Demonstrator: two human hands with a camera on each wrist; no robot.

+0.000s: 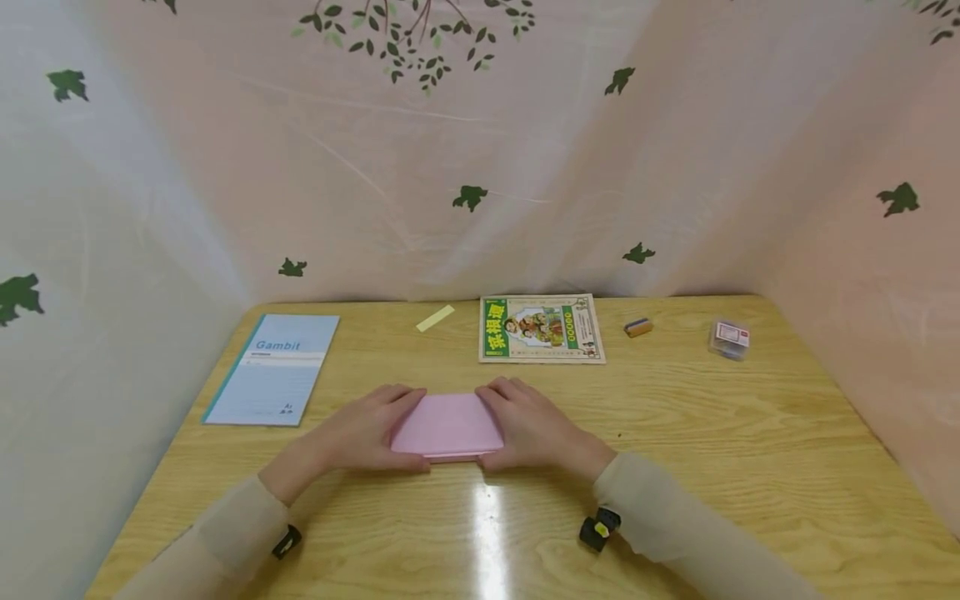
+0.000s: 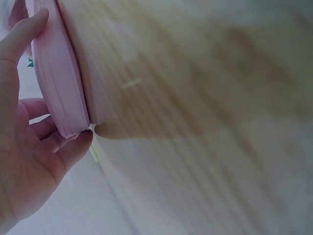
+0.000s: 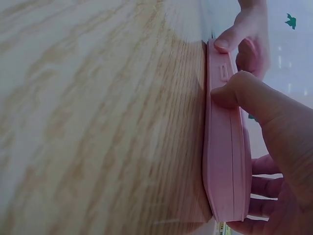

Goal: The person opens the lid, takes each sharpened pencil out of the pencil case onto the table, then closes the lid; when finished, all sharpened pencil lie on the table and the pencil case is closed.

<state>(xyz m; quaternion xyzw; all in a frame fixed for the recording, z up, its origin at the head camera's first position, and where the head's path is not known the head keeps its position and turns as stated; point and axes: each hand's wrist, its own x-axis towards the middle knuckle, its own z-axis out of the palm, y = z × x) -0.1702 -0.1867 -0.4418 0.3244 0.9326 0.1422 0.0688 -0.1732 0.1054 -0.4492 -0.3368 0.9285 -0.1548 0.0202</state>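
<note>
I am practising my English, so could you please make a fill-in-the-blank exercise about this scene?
1. The left hand and right hand hold a case coloured ____.
2. In the head view, the notebook lies to the ____ of the case.
3. The large word on the notebook is ____.

Missing words: pink; left; Gambit.

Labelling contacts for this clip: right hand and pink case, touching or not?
Touching. The right wrist view shows it: the right hand has its thumb against the pink case's side.
</note>
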